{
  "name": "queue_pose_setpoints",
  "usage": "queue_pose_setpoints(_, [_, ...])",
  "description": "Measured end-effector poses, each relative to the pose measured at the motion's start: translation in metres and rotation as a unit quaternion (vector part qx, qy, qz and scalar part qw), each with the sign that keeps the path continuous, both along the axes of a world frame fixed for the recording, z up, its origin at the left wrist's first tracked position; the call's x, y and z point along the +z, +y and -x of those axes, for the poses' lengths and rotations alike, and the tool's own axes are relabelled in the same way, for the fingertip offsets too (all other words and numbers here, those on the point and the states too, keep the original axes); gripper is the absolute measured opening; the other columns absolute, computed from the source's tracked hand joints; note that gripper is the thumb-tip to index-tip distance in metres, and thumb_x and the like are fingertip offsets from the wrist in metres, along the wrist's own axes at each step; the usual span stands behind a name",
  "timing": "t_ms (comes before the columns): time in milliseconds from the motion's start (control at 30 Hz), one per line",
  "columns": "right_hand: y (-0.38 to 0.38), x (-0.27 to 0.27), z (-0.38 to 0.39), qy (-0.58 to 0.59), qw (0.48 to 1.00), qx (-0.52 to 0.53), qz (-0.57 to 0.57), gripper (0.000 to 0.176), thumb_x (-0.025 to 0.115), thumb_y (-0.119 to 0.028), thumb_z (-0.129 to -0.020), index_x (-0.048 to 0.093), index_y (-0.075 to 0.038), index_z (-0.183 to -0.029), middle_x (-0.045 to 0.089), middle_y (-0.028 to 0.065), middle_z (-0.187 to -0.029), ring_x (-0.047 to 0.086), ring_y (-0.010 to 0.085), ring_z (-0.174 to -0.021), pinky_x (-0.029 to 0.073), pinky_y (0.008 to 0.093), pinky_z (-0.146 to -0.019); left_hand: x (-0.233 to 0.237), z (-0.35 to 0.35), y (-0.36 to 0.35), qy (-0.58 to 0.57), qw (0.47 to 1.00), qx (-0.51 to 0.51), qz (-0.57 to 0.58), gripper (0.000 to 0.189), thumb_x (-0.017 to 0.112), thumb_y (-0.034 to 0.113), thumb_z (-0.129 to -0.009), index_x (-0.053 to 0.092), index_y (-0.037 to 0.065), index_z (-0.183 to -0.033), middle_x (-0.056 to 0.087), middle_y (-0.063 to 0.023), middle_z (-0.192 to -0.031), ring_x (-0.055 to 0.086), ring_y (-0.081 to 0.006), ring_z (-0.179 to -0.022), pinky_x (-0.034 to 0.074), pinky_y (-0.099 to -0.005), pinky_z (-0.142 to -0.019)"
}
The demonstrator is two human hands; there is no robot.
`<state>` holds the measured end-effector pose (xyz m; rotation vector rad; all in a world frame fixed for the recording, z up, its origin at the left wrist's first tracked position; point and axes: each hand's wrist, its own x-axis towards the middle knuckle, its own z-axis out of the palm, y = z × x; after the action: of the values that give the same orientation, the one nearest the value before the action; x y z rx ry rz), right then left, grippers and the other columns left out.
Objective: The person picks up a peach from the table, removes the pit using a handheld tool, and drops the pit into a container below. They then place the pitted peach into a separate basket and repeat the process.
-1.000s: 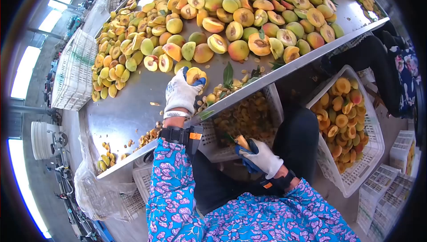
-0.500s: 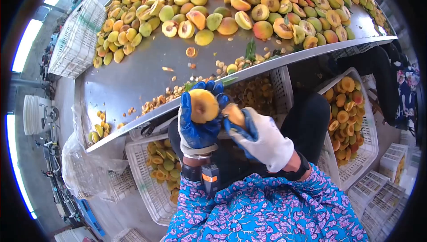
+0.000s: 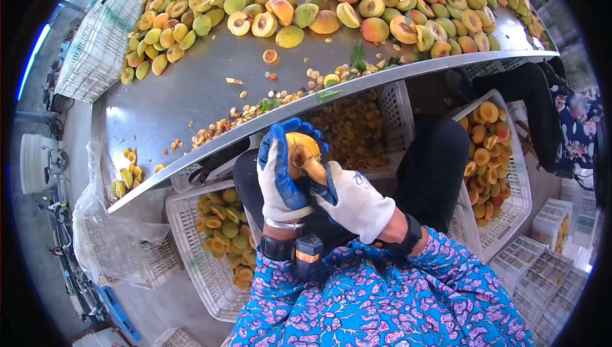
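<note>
My left hand (image 3: 282, 178), in a blue-and-white coated glove, cups a yellow peach half (image 3: 306, 141) with its cut face turned up toward me. My right hand (image 3: 358, 201), gloved alike, closes around a small tool with a tan, wood-like handle (image 3: 314, 171). The tool's end meets the brown pit hollow of the peach half; its tip cannot be made out. Both hands are close together over my lap, just before the metal table's front edge (image 3: 255, 125).
Peach halves (image 3: 290, 36) are heaped across the metal table, with pits and scraps (image 3: 239, 116) along its near edge. Crates of peach halves stand at left (image 3: 203, 264) and right (image 3: 519, 200); a scrap crate (image 3: 398, 111) is below the table. Another person's leg (image 3: 519, 88) is at right.
My right hand has brought the tool left onto the peach half, where before they were apart. The peach half has tilted and sits deeper in my left hand. The view has shifted slightly.
</note>
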<state>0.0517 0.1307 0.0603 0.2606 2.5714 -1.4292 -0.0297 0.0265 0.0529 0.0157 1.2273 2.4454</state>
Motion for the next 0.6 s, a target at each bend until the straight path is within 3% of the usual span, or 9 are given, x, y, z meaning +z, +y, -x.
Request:
queue_pose_setpoints(67, [-0.005,-0.005,0.0,-0.024,1.0,-0.007,0.01,0.032,0.063,-0.021,-0.085,0.049,0.004,-0.099,0.061,0.0248,-0.08,0.062,0.0419,-0.077,0.049,0.042,-0.063,-0.005,0.0,-0.001,-0.006,1.0,0.003,0.016,0.035,0.054,0.03,-0.094,0.058,-0.002,-0.106,0.064,-0.0141,-0.093,0.064,-0.0232,-0.082,0.055,-0.0358,-0.075])
queue_pose_setpoints(167, [-0.005,-0.021,-0.001,-0.02,0.998,-0.01,0.062,0.028,0.063,-0.021,-0.086,0.051,0.002,-0.097,0.063,0.0198,-0.078,0.064,0.0369,-0.074,0.049,0.04,-0.065,-0.012,0.003,-0.004,-0.001,0.999,-0.007,0.038,0.029,0.06,0.023,-0.09,0.06,-0.003,-0.103,0.065,-0.0131,-0.09,0.064,-0.0217,-0.079,0.055,-0.0338,-0.071])
queue_pose_setpoints(267, [0.001,-0.036,0.002,-0.005,0.969,0.0,0.245,0.029,0.06,-0.028,-0.087,0.054,0.0,-0.089,0.06,0.0138,-0.066,0.061,0.0266,-0.054,0.048,0.0374,-0.049,-0.028,0.005,-0.005,0.029,0.997,-0.025,0.064,0.026,0.062,0.02,-0.089,0.06,-0.004,-0.101,0.065,-0.0141,-0.091,0.064,-0.0207,-0.078,0.054,-0.0318,-0.068])
queue_pose_setpoints(333, [0.019,-0.021,0.004,-0.214,0.884,-0.013,0.415,0.029,0.059,-0.031,-0.089,0.055,-0.002,-0.09,0.055,0.0057,-0.062,0.053,0.0174,-0.046,0.043,0.0308,-0.042,-0.023,0.007,-0.007,0.012,0.994,-0.066,0.085,0.026,0.062,0.019,-0.089,0.06,-0.004,-0.1,0.065,-0.0146,-0.091,0.064,-0.0212,-0.078,0.054,-0.0323,-0.069])
queue_pose_setpoints(367, [0.025,-0.013,0.002,-0.315,0.812,-0.019,0.491,0.03,0.058,-0.032,-0.09,0.056,-0.003,-0.091,0.053,0.0016,-0.06,0.05,0.0129,-0.041,0.041,0.0275,-0.038,-0.019,0.006,-0.01,0.001,0.992,-0.086,0.096,0.026,0.062,0.019,-0.089,0.06,-0.004,-0.1,0.066,-0.0149,-0.091,0.064,-0.0214,-0.078,0.054,-0.0326,-0.069])
queue_pose_setpoints(400, [0.027,-0.012,-0.001,-0.341,0.743,-0.029,0.575,0.031,0.055,-0.035,-0.093,0.056,-0.003,-0.092,0.046,-0.004,-0.057,0.041,0.0069,-0.036,0.033,0.0211,-0.033,-0.018,0.007,-0.011,-0.025,0.992,-0.108,0.055,0.025,0.061,0.018,-0.089,0.06,-0.005,-0.1,0.066,-0.0162,-0.091,0.064,-0.0233,-0.077,0.054,-0.0343,-0.07])
queue_pose_setpoints(500, [0.038,-0.014,-0.008,-0.351,0.601,0.046,0.717,0.034,0.055,-0.036,-0.093,0.057,-0.002,-0.091,0.046,-0.0034,-0.056,0.04,0.007,-0.036,0.033,0.0218,-0.033,0.001,0.006,-0.01,0.003,0.989,-0.147,0.023,0.025,0.062,0.018,-0.088,0.06,-0.005,-0.099,0.066,-0.0176,-0.091,0.065,-0.0251,-0.075,0.055,-0.0361,-0.069])
queue_pose_setpoints(533, [0.035,-0.015,-0.009,-0.349,0.581,0.044,0.734,0.033,0.051,-0.033,-0.095,0.055,0.0,-0.096,0.042,-0.005,-0.051,0.041,0.006,-0.037,0.033,0.0214,-0.035,-0.009,0.008,-0.015,-0.033,0.987,-0.158,-0.005,0.025,0.063,0.017,-0.087,0.06,-0.005,-0.097,0.066,-0.0185,-0.09,0.065,-0.0261,-0.075,0.054,-0.0371,-0.068])
queue_pose_setpoints(600, [0.032,-0.007,-0.007,-0.355,0.704,0.048,0.613,0.035,0.051,-0.034,-0.095,0.055,0.0,-0.094,0.041,-0.0051,-0.051,0.04,0.0059,-0.036,0.031,0.0218,-0.034,-0.018,0.008,-0.02,-0.03,0.986,-0.159,0.032,0.024,0.064,0.017,-0.086,0.06,-0.005,-0.095,0.066,-0.0187,-0.089,0.065,-0.026,-0.075,0.054,-0.0369,-0.068])
